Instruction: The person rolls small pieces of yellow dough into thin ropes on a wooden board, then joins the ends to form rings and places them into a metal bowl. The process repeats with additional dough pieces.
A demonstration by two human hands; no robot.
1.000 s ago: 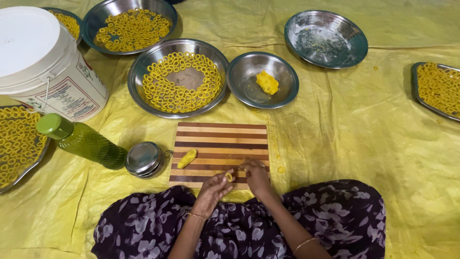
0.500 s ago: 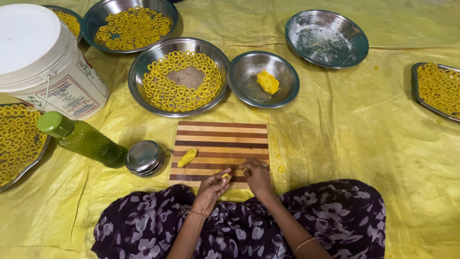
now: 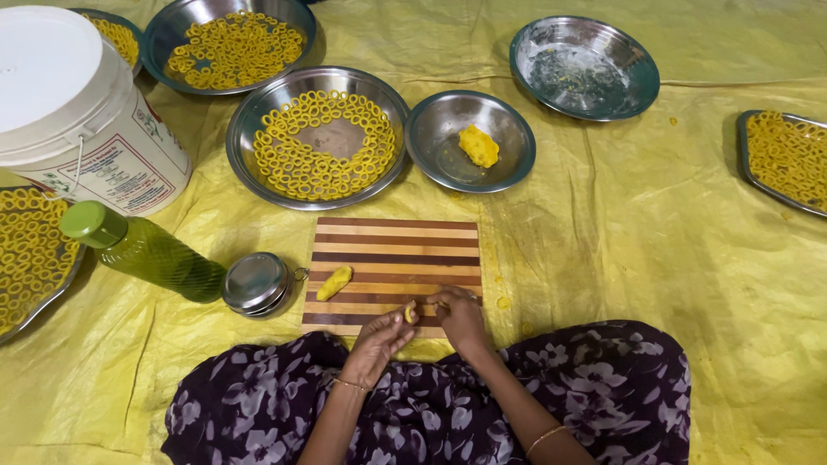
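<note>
Both hands, left hand (image 3: 379,331) and right hand (image 3: 458,312), pinch a dough strip (image 3: 410,312) over the striped cutting board (image 3: 394,250), shaping a ring; ends need joining

Relative to white lidded bucket (image 3: 73,112): green bottle (image 3: 142,251) lying just below, small round steel tin (image 3: 256,283) beyond the bottle. Steel bowl of yellow rings (image 3: 317,138) to the right, another (image 3: 231,41) up-right. Small bowl with yellow dough lump (image 3: 470,141) farther right, empty steel plate (image 3: 584,67) beyond. Ring trays at far right (image 3: 782,158) and lower left (image 3: 30,258).
</note>
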